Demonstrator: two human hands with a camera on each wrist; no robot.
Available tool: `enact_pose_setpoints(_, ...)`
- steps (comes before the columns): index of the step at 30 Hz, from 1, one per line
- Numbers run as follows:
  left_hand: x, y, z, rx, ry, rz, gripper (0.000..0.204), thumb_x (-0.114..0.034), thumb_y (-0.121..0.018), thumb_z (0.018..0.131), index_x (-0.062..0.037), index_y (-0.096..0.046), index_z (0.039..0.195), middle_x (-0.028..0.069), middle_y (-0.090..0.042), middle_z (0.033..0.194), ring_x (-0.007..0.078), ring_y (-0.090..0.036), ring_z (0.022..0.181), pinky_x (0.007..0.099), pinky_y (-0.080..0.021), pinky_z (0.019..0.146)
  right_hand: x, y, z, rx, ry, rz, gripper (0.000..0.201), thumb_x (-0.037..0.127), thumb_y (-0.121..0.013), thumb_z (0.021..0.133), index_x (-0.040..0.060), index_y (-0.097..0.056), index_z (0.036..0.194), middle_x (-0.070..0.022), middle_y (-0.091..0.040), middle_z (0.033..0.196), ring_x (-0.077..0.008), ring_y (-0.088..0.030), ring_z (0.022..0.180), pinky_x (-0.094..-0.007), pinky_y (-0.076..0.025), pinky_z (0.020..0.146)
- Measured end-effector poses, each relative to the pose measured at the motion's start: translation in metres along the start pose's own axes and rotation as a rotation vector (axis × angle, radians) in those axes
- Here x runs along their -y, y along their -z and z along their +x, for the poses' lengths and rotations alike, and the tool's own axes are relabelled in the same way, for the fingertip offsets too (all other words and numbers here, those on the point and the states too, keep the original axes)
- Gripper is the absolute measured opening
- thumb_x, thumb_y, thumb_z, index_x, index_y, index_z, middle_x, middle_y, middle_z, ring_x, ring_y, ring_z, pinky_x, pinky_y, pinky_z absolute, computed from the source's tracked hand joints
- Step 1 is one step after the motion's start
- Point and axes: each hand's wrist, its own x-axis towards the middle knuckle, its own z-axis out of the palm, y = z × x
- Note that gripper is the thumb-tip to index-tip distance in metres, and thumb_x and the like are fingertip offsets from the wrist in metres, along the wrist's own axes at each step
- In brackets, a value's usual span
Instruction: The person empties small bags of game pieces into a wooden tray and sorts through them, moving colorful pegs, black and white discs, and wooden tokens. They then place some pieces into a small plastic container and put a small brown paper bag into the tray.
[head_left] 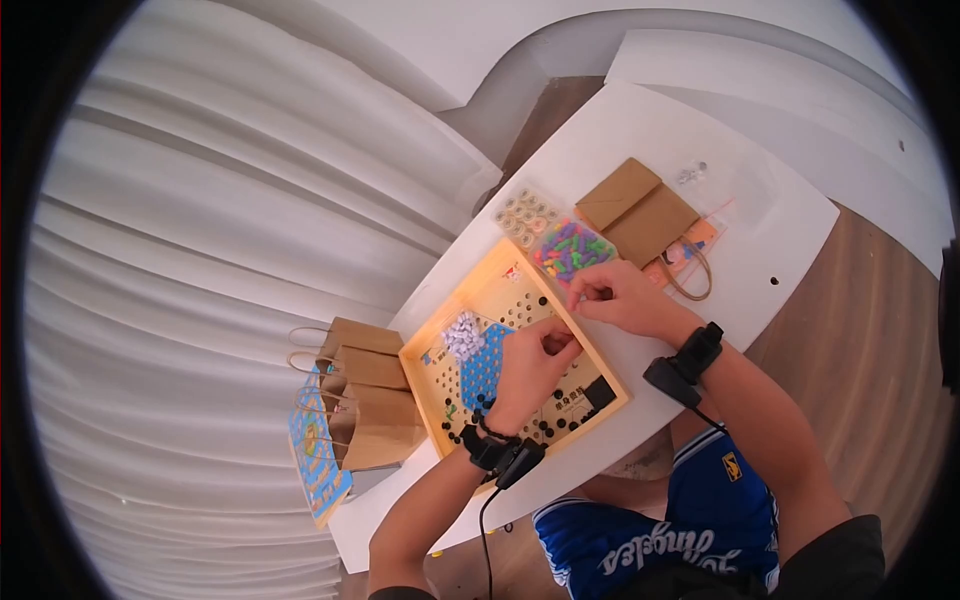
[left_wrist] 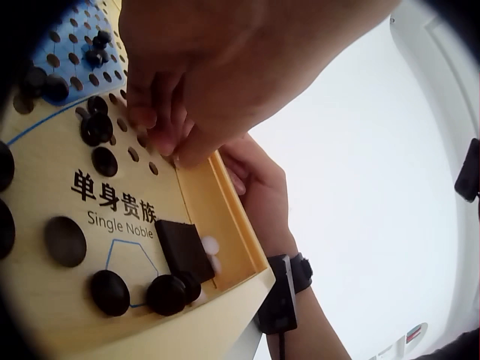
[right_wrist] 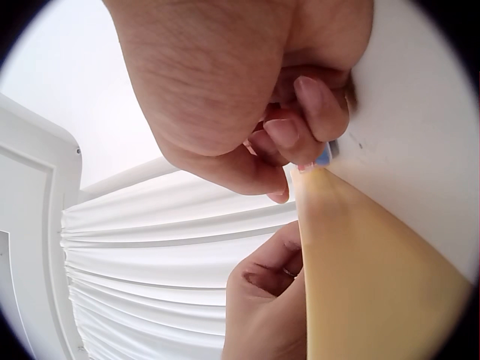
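A shallow wooden game board (head_left: 407, 350), printed "Single Noble" and full of holes, lies on the table with several black pieces (left_wrist: 111, 291) on it. Low over its near right side, my left hand (head_left: 527, 370) has thumb and fingertips drawn together at the inner edge of the rim (left_wrist: 238, 221); I cannot tell what is between them. White pieces (left_wrist: 211, 245) lie there beside a black block (left_wrist: 184, 252). By the outer side of that rim is my right hand (head_left: 625, 300), fingers curled, their tips close to the rim's top; its palm is hidden.
A blue holed panel (head_left: 482, 372) and a pile of white pieces (head_left: 463, 336) lie on the board. Beyond stand a clear box of colourful pegs (head_left: 573, 252) and a tray of round pieces (head_left: 526, 214). Brown paper bags (head_left: 640, 210) flank the board, with a blue box (head_left: 318, 445) at left.
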Motion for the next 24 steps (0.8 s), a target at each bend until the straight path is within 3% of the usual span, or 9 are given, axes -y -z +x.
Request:
enact_pose_setpoints(2,0.002,-0.003,0.004,0.011,0.056,0.023,0.015,-0.007,-0.078,0.089,0.0023,-0.076,0.101,0.0053,-0.076,0.083,0.009,-0.071,0.074,0.0248,-0.056,0.068,0.001,0.0,0.001,0.002,-0.007,0.016,0.006,0.007,-0.069,0.088,0.0052,-0.072,0.092,0.0054,-0.058,0.073,-0.0024,-0.047,0.067,-0.023,-0.037,0.061)
enact_pose_setpoints(12,-0.004,0.007,0.004,0.061,0.002,0.096,0.015,-0.01,-0.079,0.086,0.0007,-0.076,0.097,0.0054,-0.075,0.078,0.0101,-0.07,0.071,0.0256,-0.056,0.067,0.004,0.001,-0.001,0.001,0.008,0.004,0.004,0.007,-0.07,0.089,0.0058,-0.073,0.092,0.006,-0.058,0.072,-0.0024,-0.047,0.066,-0.0232,-0.037,0.059)
enact_pose_setpoints(15,0.006,0.029,-0.001,0.018,-0.005,0.168,0.015,-0.01,-0.079,0.087,0.0007,-0.076,0.098,0.0059,-0.075,0.077,0.01,-0.07,0.069,0.0255,-0.056,0.067,0.004,0.002,-0.001,-0.003,0.02,0.006,0.004,0.007,-0.07,0.089,0.0059,-0.073,0.093,0.0062,-0.057,0.071,-0.0023,-0.046,0.066,-0.0234,-0.036,0.059)
enact_pose_setpoints(17,0.021,0.053,-0.001,-0.125,-0.056,0.226,0.015,-0.009,-0.079,0.087,0.0004,-0.076,0.099,0.0065,-0.075,0.077,0.0101,-0.07,0.069,0.026,-0.056,0.067,0.002,0.001,-0.001,-0.001,0.02,0.004,0.004,0.006,-0.069,0.09,0.0059,-0.072,0.093,0.0063,-0.056,0.07,-0.0023,-0.046,0.066,-0.0234,-0.035,0.059)
enact_pose_setpoints(20,0.053,0.097,0.003,-0.206,0.009,0.294,0.017,-0.008,-0.079,0.086,0.0007,-0.076,0.099,0.0074,-0.076,0.079,0.0116,-0.071,0.07,0.0264,-0.057,0.067,0.0,-0.001,0.0,0.006,0.019,0.028,0.005,0.006,-0.069,0.09,0.0057,-0.072,0.093,0.0065,-0.054,0.069,-0.0022,-0.045,0.065,-0.0237,-0.034,0.058)
enact_pose_setpoints(24,0.071,0.121,0.001,-0.221,0.023,0.409,0.02,-0.008,-0.079,0.086,0.0002,-0.075,0.104,0.0085,-0.075,0.082,0.0147,-0.071,0.07,0.0274,-0.056,0.067,0.003,0.0,-0.001,0.01,0.024,0.028,0.004,0.005,-0.069,0.09,0.0055,-0.072,0.092,0.0069,-0.053,0.069,-0.0021,-0.043,0.065,-0.0241,-0.033,0.058)
